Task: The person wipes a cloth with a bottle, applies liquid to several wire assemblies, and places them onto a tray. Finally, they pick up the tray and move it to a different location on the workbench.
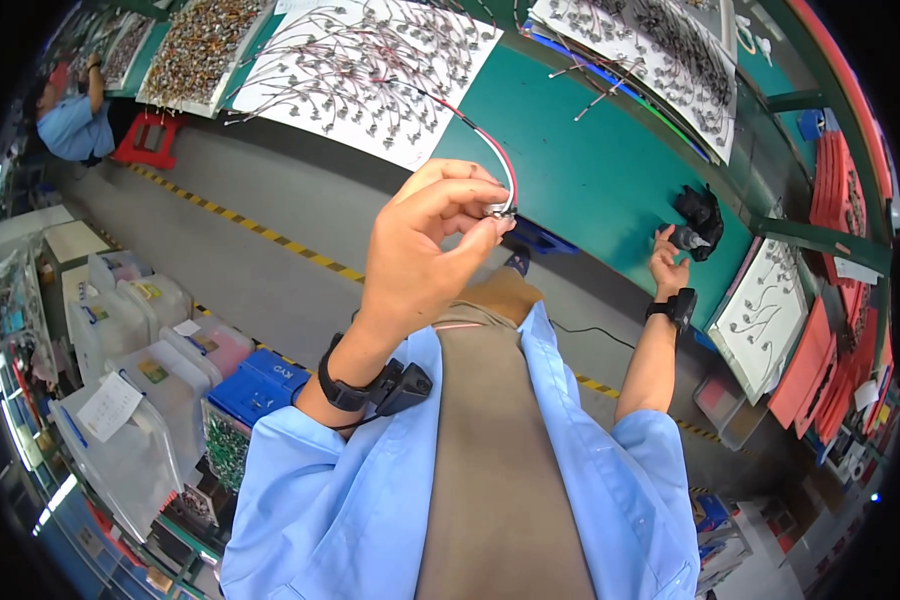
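Raised over the near edge of the green bench, my left hand [425, 240] pinches a small metal part [500, 211] between thumb and fingers. Its red, white and black wire lead [497, 148] arches up from the pinch toward the far side. My right hand [667, 262] is at the right part of the bench, fingers curved and apart. Its fingertips are beside a small grey bottle [686, 238] with a pale tip; whether they touch it I cannot tell. A crumpled black bag or cloth [703, 210] lies against the bottle.
White sheets [410, 150] bearing many wired parts cover the bench's far side. A tray of wired parts [760, 310] and red bins [838, 180] stand at right. Plastic boxes [120, 400] and a blue lid [258, 385] are at left. Another person [75, 125] sits far left.
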Action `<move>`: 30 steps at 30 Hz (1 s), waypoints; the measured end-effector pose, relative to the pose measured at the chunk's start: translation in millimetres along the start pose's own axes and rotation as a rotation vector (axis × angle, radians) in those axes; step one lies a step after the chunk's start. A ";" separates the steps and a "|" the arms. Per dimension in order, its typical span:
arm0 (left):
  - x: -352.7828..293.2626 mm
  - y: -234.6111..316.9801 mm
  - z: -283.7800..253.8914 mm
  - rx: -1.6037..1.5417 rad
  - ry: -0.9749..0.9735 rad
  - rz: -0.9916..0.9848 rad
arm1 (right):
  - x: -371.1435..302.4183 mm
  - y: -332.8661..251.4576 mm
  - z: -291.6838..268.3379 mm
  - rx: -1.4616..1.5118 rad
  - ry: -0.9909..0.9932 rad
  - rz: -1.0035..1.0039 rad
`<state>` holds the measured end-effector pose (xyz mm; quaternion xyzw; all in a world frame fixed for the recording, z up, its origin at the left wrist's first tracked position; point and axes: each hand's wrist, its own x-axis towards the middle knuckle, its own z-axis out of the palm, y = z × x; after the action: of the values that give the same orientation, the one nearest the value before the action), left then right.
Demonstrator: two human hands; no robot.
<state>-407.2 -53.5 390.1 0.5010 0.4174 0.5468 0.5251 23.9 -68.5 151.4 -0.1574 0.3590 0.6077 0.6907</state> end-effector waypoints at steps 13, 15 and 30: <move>14.9 -18.4 146.9 -0.302 0.013 -0.274 | 25.7 -84.1 42.8 0.027 0.046 0.237; 22.3 -20.8 158.9 -0.286 -0.022 -0.264 | 22.0 -85.9 46.0 0.011 0.034 0.228; 58.2 -7.9 184.1 0.192 -0.075 0.233 | -181.3 114.0 190.4 -1.066 -0.823 -1.125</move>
<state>-221.3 -7.7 416.2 0.6140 0.3870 0.5425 0.4232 -27.4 -51.5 432.9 -0.3811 -0.3812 0.2721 0.7971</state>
